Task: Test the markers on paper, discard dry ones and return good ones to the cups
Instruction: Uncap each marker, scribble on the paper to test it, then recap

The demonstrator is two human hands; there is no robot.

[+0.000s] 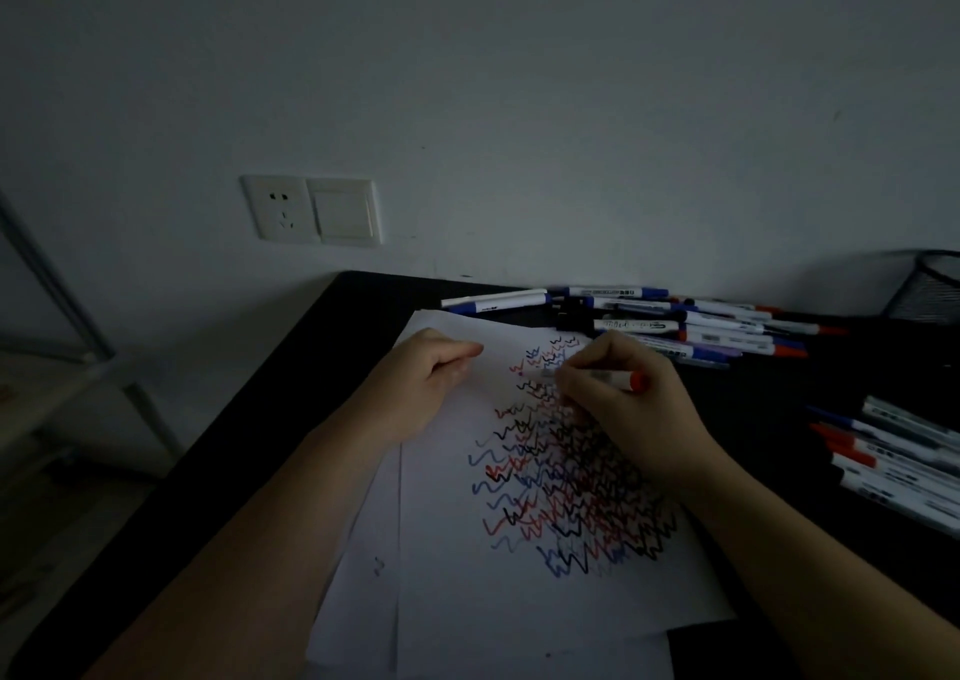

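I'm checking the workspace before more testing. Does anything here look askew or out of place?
Mildly. The white paper sheets are fanned unevenly, their lower edges overhanging the black table. Loose markers lie heaped by the wall rather than in the black mesh cup. Nothing looks spilled or damaged.

Paper (493, 601) lies on the table (311, 367); one heap of markers (675, 323) behind it, another (904, 466) to its right; mesh cup (930, 290) at far right.

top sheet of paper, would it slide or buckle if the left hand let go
The top sheet looks thin and floppy, so it would probably buckle. Lying on loose sheets, it may slide under the marker. The left hand resting on it likely prevents that.
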